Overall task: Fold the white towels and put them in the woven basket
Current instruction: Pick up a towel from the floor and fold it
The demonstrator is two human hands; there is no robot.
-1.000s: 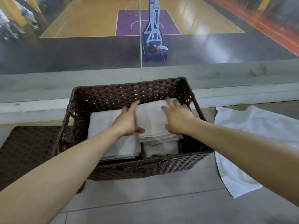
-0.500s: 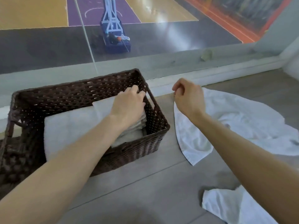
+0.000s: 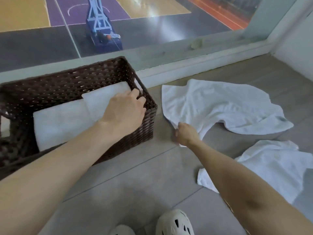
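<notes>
- Beside a window, on the grey tiled floor, a dark woven basket is set with its long side toward the person.
- Two folded white towels are held in the basket. A wide towel lies flat across the left and middle, and a raised towel sits higher at the right end, touching the wide one.
- Both folded towels are kept below the rim, and dark weave is seen along the far wall above them.
- The left hand is laid over the raised towel, with its fingers bent down at the basket's right wall. Whether the rim, the towel or nothing is gripped cannot be told.
- The right hand is lowered to the floor just right of the basket. Its fingers are closed in a pinch on the near edge of a loose towel.
- The loose towel is spread unfolded and rumpled on the floor, near the basket but apart from it, with one corner raised a little at the pinch.
- A second towel is left crumpled on the floor nearer the person, partly hidden by the right forearm and apart from the loose towel.
- Two pale perforated shoes are seen at the bottom edge.
- Through the glass, a basketball court with a blue hoop stand is seen below.
</notes>
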